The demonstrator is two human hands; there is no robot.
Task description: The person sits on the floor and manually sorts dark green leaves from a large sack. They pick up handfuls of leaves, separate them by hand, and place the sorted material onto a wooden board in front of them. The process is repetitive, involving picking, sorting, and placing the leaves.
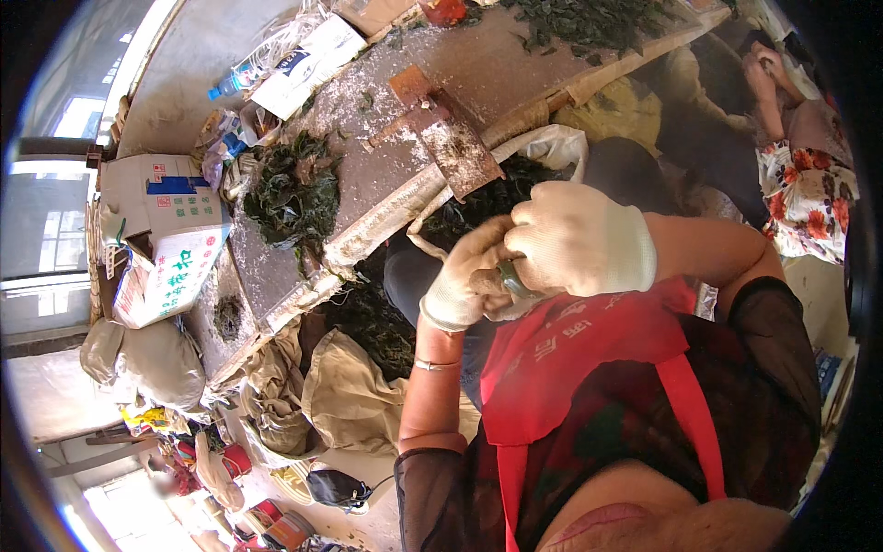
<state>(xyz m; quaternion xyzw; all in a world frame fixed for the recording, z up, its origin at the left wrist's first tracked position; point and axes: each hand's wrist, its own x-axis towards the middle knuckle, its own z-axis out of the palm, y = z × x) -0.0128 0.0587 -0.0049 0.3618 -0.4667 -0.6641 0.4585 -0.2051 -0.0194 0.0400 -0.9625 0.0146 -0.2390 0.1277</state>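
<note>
My left hand (465,279), in a cream knit glove, has its fingers curled around a small, shiny dark green piece of seaweed (512,279). My right hand (583,241), gloved alike, presses against the left with its fingers bent onto the same piece; its fingertips are partly hidden. Just beyond the hands, a pale open sack (562,141) holds dark seaweed. A rusty metal plate fixture (459,148) lies across the edge of the worktable, above the sack. On the table at left is a heap of dark green seaweed (293,193).
More seaweed (593,24) covers the table's far end. A cardboard box (165,241), a plastic bottle (231,84) and a white printed sheet (307,65) are on the left. Beige cloth sacks (348,393) hang below the table edge. A co-worker's hands (769,69) are at upper right.
</note>
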